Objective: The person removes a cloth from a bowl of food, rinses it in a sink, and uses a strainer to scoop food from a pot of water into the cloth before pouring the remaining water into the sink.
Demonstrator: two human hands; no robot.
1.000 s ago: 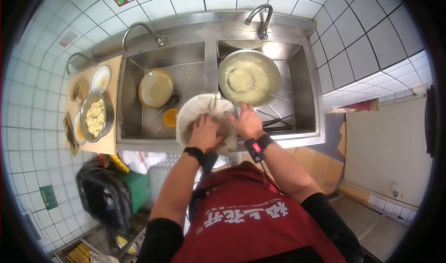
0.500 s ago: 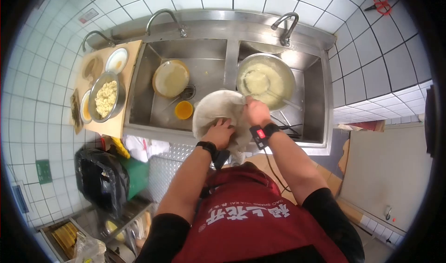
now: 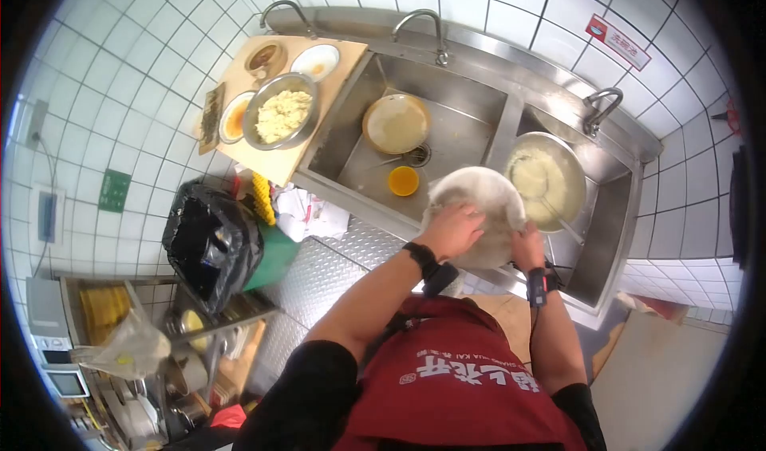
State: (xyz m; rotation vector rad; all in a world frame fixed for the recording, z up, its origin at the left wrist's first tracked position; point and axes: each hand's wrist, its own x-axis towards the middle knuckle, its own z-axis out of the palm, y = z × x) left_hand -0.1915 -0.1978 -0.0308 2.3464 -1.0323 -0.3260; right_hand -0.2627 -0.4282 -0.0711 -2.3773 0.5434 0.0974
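Note:
A round, pale, shallow vessel (image 3: 488, 181) that looks like a basin is held over the sink's front edge, with a greyish-white cloth (image 3: 499, 212) spread in it. My left hand (image 3: 455, 232) lies over the cloth with its fingers curved against it. At the right side, my right hand (image 3: 527, 248) is closed on the rim. Just behind it in the right sink stands a metal pot (image 3: 576, 168) of pale yellow, curdled-looking liquid. A long-handled ladle (image 3: 565, 226) rests in that pot. The vessel's underside is hidden.
The left sink (image 3: 467, 100) holds a yellowish bowl (image 3: 397, 124) and an orange cup (image 3: 403, 181). On the wooden board (image 3: 279, 164) are a steel bowl of pale yellow crumbly food (image 3: 283, 116) and small dishes. A black-lined bin (image 3: 211, 244) stands left, below the board.
My view has turned toward the left. The cloth now lies flatter across the round vessel, and my right hand has shifted from its far right edge to its near right side.

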